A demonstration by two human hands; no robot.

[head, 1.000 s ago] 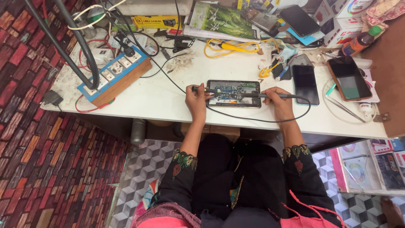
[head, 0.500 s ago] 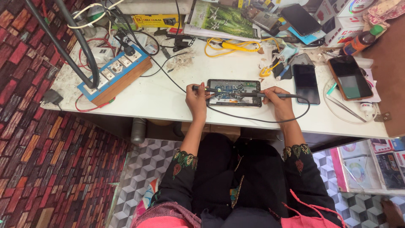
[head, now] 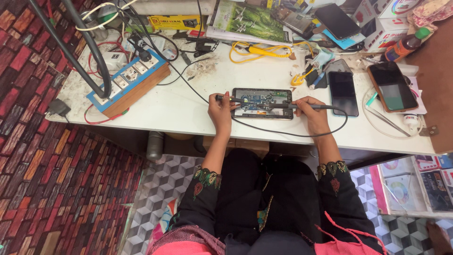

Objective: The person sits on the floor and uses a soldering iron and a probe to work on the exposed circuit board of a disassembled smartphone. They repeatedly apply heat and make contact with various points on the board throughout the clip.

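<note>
Left hand: we see our left hand (head: 221,109) at the left end of the opened phone (head: 263,103), fingers clamped on a thin dark probe (head: 231,98) whose tip points right onto the board.
Right hand: our right hand (head: 312,112) sits at the phone's right end, fingers clamped on a dark soldering iron (head: 306,106) that points left over the board.
Opened phone: it lies flat near the near edge of the white desk (head: 179,108), back cover off, with blue and metal parts showing, between our two hands.
Cable: a black cable (head: 288,133) loops from the iron along the near edge of the desk.
Right of us: two dark phones (head: 343,92) and (head: 391,86) lie screen up, well apart from the work.
Far left: a blue-topped wooden power strip (head: 128,82) stands with plugs in it.
Far side: a yellow tool (head: 262,50) with a coiled yellow lead lies among clutter.
</note>
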